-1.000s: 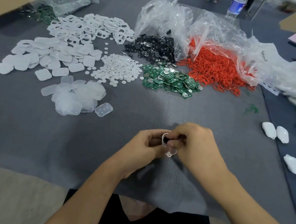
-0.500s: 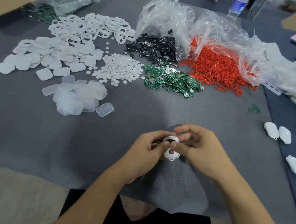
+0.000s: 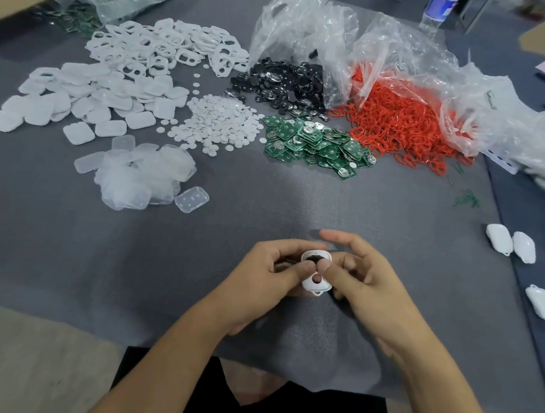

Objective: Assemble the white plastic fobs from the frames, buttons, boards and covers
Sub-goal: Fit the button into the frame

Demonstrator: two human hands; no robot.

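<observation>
Head view: both grips holding one fob over the near desk

Head camera is showing a white fob (image 3: 314,282) being held low in the middle, just above the grey desk (image 3: 298,202) and close to its near edge. The left grip (image 3: 264,272) is curling round the fob's left side, with its thumb pressing on the face. The right grip (image 3: 367,282) is pinching the other side, its thumb lying beside the left one, while its forefinger is pointing out straight above the fob. Something dark is showing in the fob's upper opening and a small reddish spot in the lower hole.

Beyond the hands, piles are lying across the desk: clear covers (image 3: 141,173) nearest on the left, white covers (image 3: 92,95) behind them, and white frames (image 3: 166,46) farther back. Small white buttons (image 3: 219,121) are sitting in the middle, just beside green boards (image 3: 317,144). Black discs (image 3: 286,84) and red rings (image 3: 405,126) are spilling out of clear plastic bags (image 3: 302,19) at the back. Finished white fobs (image 3: 510,242) are lying well apart at the right edge, and a water bottle (image 3: 438,6) is standing at the far side.
</observation>
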